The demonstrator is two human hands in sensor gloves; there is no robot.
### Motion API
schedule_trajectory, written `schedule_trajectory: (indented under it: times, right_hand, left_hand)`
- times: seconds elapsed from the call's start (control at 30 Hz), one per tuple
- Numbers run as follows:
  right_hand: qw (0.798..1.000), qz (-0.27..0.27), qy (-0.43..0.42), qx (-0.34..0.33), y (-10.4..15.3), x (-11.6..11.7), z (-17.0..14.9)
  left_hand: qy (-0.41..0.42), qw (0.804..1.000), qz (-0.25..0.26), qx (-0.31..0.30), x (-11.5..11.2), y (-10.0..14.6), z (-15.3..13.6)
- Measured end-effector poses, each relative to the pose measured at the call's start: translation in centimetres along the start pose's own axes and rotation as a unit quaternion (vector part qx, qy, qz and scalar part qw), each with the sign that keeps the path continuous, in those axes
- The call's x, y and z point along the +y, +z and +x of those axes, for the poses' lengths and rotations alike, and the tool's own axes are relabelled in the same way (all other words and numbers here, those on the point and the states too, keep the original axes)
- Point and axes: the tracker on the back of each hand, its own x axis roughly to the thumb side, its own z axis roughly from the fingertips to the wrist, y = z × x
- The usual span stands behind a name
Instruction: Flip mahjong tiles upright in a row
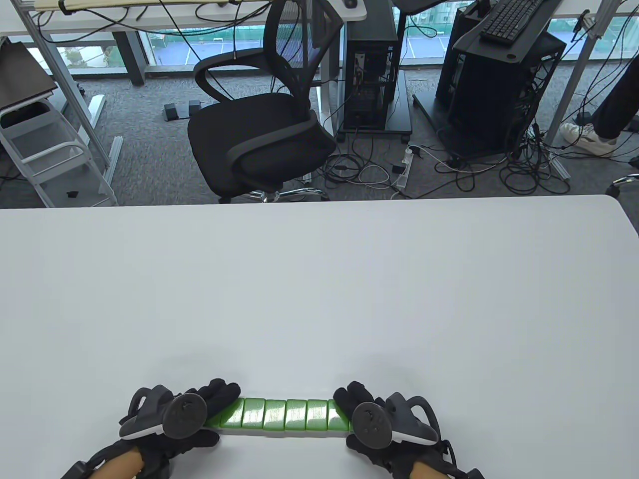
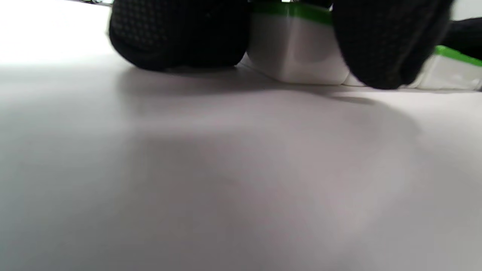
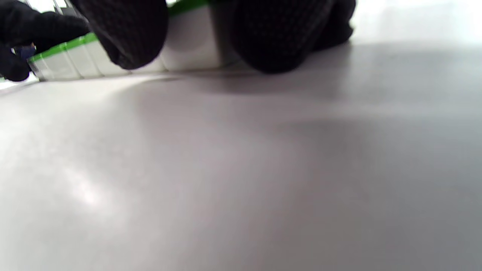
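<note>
My left hand in its black textured sensor glove presses against the left end of a row of green-backed, white-bodied mahjong tiles, and my right hand, gloved the same, presses against the right end, so the row sits squeezed between the two. It lies close to the near edge of the smooth white table, its long axis running left to right across me. From above, the tiles show glossy green tops side by side, each touching the next; they are small rounded blocks. In the left wrist view my fingertips rest on the tabletop to either side of the end tile, whose white face has a thin green band along its top. In the right wrist view my fingertips bracket the other end tile likewise. Beyond the far table edge stands a black mesh-backed office chair on grey carpet.
</note>
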Motion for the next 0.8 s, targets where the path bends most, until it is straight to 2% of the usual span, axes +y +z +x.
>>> schedule_trajectory:
  times: [0.1,0.27,0.37,0.53,0.6,0.63,0.7,0.77,0.8]
  right_hand:
    - [1.000,0.002,-0.015,-0.004,-0.2,0.0,-0.1]
    - [1.000,0.001,0.007,0.011,-0.4,0.2,0.2]
    - [0.999,0.021,-0.034,0.016,-0.8,0.2,-0.6]
    - [0.988,0.008,-0.151,0.019,-1.7,-0.3,-2.5]
    - [0.973,0.024,-0.228,0.031,-2.6,-0.8,-3.8]
    - [0.957,0.040,-0.285,0.035,-3.2,-0.9,-4.8]
    - [0.924,0.067,-0.376,0.039,-4.2,-1.0,-6.3]
    - [0.892,0.083,-0.440,0.068,-5.0,-0.8,-7.7]
    - [0.883,0.089,-0.454,0.081,-5.2,-0.9,-8.0]
  left_hand:
    - [0.002,1.000,-0.010,-0.007,-0.1,-0.3,0.0]
    - [-0.021,0.999,-0.048,0.006,-0.6,-1.2,0.2]
    - [0.008,0.998,-0.064,-0.001,-0.8,-1.6,-0.3]
    - [0.108,0.992,-0.064,-0.010,-0.7,-2.3,-1.7]
    - [0.168,0.982,-0.083,-0.007,-0.7,-3.1,-2.7]
    - [0.199,0.975,-0.094,-0.005,-0.6,-3.5,-3.2]
    - [0.275,0.954,-0.117,0.005,-0.7,-4.5,-4.4]
    - [0.355,0.924,-0.140,0.025,-0.9,-5.6,-5.7]
    - [0.369,0.918,-0.145,0.029,-1.0,-5.9,-6.1]
